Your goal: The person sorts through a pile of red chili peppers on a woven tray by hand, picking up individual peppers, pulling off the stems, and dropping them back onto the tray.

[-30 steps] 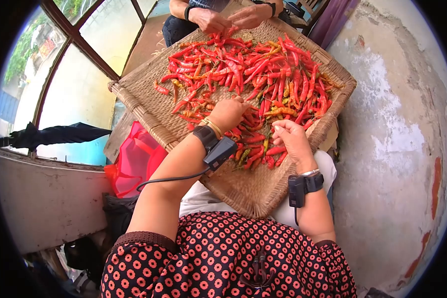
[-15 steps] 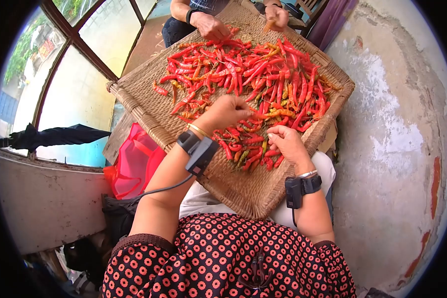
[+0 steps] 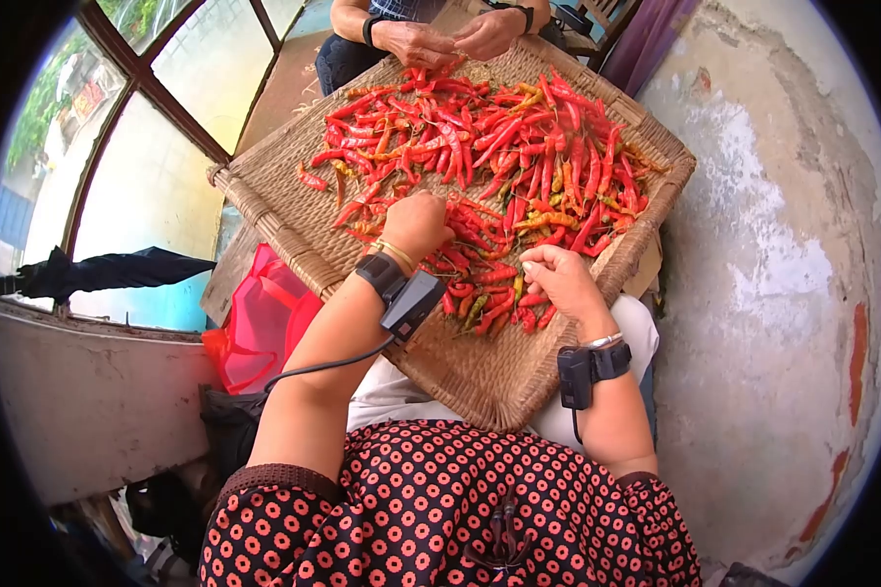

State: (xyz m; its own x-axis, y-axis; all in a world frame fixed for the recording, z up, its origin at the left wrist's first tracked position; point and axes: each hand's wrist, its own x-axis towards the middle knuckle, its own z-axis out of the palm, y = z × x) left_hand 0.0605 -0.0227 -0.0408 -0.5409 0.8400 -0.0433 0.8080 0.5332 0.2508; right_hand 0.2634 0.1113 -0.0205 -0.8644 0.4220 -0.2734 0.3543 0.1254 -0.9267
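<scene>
A big heap of red chili peppers (image 3: 519,147), with a few orange and greenish ones among them, lies on a woven tray (image 3: 284,176) in front of me. My left hand (image 3: 416,227) is curled closed over the near left part of the heap. Its fingertips point away and down, so whatever they hold is hidden. To the right, my right hand (image 3: 566,282) hovers just above the smaller near pile of peppers (image 3: 489,298). Its thumb and forefinger are pinched together, and I cannot make out anything between them.
Across the tray a co-worker's two hands (image 3: 450,41) meet above the far peppers. A pink-red bag (image 3: 264,318) and a folded dark umbrella (image 3: 117,272) are on the left by the windows. A peeling wall (image 3: 764,293) stands close on the right.
My left hand has moved left and slightly down, from the middle of the peppers. My right hand has barely shifted. The co-worker's hands have come together.
</scene>
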